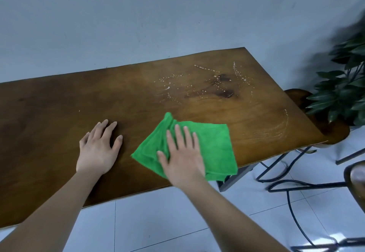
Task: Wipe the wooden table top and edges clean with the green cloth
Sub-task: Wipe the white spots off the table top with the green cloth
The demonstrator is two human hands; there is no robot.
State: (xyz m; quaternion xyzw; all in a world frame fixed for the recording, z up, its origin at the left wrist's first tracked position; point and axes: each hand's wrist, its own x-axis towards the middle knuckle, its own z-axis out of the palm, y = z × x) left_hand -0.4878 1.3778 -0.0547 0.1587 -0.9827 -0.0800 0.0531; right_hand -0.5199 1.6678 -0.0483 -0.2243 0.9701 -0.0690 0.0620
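Flat right hand (182,157) hides part of green cloth (215,147).

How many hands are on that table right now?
2. The left hand lies flat on the bare table. The right hand presses flat on the cloth near the front edge. No others seem hidden.

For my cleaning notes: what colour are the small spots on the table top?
Whitish specks on the brown table, seen in the head view.
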